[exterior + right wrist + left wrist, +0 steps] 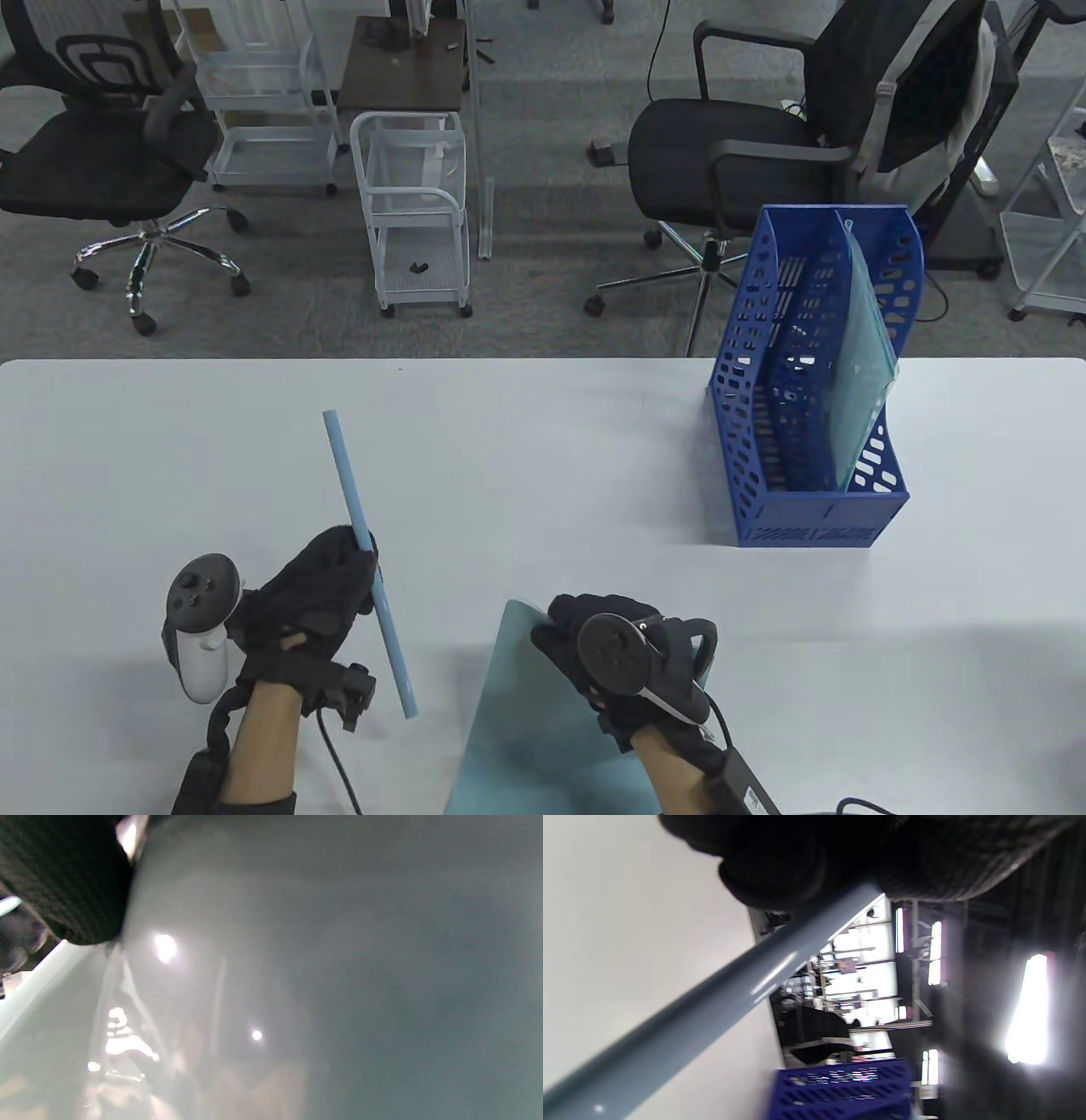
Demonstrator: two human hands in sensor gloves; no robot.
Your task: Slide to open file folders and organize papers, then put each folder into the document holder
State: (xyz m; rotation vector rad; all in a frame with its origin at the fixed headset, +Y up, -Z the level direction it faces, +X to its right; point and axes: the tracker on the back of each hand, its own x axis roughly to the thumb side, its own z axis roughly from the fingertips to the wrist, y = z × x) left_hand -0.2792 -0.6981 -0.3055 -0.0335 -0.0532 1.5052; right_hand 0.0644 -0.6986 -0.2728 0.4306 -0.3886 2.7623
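Note:
My left hand grips a long light-blue slide bar near its middle, lifted off the table and pointing away from me. In the left wrist view the slide bar runs diagonally out from under my gloved fingers. My right hand holds the top edge of a translucent teal folder at the table's near edge. The folder's glossy sheet fills the right wrist view beside a gloved finger. A blue document holder stands at the far right with one teal folder in its right slot.
The white table ends at its far edge, with office chairs and white wire carts on the carpet beyond. The holder's left slot shows nothing inside.

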